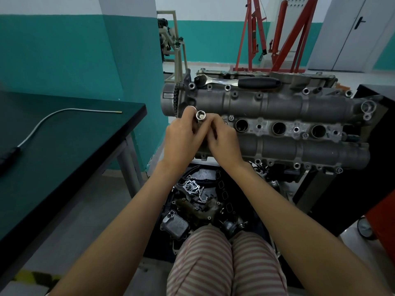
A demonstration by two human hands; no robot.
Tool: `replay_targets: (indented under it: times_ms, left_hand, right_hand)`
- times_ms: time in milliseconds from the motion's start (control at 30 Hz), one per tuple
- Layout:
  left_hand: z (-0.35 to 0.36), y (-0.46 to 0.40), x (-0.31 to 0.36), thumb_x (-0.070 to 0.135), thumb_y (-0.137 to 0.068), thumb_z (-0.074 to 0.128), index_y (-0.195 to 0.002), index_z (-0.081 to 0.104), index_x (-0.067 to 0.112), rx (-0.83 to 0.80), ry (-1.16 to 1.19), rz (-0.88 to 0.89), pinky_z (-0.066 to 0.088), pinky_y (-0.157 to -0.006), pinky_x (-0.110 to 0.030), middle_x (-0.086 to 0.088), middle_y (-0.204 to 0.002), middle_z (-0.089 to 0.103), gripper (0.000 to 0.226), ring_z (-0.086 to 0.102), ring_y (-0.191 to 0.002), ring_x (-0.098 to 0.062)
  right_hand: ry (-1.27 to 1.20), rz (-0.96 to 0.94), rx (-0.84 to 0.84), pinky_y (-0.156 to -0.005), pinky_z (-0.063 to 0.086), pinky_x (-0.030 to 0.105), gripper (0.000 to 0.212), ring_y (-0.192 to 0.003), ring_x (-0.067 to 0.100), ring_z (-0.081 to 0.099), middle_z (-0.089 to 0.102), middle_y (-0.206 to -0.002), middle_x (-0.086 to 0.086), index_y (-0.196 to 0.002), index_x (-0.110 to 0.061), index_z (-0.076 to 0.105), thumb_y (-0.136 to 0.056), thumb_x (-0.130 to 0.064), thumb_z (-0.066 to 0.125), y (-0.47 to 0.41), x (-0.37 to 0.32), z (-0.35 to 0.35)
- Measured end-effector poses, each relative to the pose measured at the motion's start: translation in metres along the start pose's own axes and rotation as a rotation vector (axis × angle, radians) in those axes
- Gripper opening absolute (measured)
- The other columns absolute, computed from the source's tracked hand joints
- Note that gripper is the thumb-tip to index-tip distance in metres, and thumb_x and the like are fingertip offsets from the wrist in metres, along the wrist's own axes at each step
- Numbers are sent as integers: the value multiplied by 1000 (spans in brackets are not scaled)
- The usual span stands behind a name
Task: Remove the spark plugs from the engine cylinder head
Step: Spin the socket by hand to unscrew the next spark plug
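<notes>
Green-walled workshop holds the cylinder head (277,107); at its 9 o'clock end, left hand (181,139) and right hand (224,139) clamp the socket (201,115), probably freeing a plug.

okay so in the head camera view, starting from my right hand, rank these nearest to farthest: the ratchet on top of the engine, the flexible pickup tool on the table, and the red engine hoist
From the right hand:
1. Ratchet, lying on top of the engine just beyond the hands.
2. Flexible pickup tool, on the dark table to the left.
3. Red engine hoist, at the back of the room, behind the engine.
</notes>
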State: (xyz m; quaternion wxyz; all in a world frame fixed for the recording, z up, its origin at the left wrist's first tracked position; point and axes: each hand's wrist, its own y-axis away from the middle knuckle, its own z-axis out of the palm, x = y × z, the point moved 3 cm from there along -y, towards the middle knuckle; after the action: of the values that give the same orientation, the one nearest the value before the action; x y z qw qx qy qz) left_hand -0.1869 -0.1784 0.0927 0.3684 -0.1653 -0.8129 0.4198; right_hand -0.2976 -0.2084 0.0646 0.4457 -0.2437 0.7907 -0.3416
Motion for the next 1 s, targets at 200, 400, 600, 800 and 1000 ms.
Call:
replay_targets:
  times_ms: [200, 400, 600, 800, 1000]
  left_hand:
    - [-3, 2, 0, 21, -90, 58, -100, 62, 4, -2, -8, 54, 44, -52, -33, -5, -62, 59, 20, 52, -53, -20]
    - [1, -1, -1, 29, -87, 65, -73, 45, 9, 34, 21, -3, 32, -46, -27, -1, -54, 47, 31, 40, -46, -16]
    - [-4, 1, 4, 22, -88, 61, -102, 62, 5, -26, -34, 107, 38, -50, -24, 11, -60, 48, 22, 44, -49, -11]
    - [-1, -1, -2, 27, -87, 62, -77, 52, 1, 12, -4, 21, 36, -46, -31, -6, -53, 50, 30, 47, -47, -25]
    - [-2, 0, 1, 31, -87, 63, -82, 54, 5, -12, -12, 59, 36, -47, -27, 6, -58, 49, 27, 44, -47, -15]
  right_hand:
    - [-28, 37, 34, -55, 38, 15, 25, -56, 2, 46, 51, -65, -10, -112, -13, 56, -87, -18, 55, 0, 1, 2]
    - [-105, 124, 52, -52, 38, 23, 17, -54, 4, 44, 52, -63, -3, -84, -21, 45, -85, -20, 63, -2, 3, 3]
    - [-66, 19, 41, -59, 39, 10, 11, -64, -4, 52, 55, -72, -14, -96, -10, 59, -90, -14, 51, 1, 4, 1]
    - [-54, 30, 19, -61, 43, 19, 28, -64, 1, 52, 61, -78, -7, -115, -14, 54, -87, -18, 55, -1, 3, 4]
    - [-101, 36, 31, -58, 40, 17, 6, -64, -1, 51, 52, -71, -17, -91, -14, 54, -89, -19, 52, 0, 4, 2]
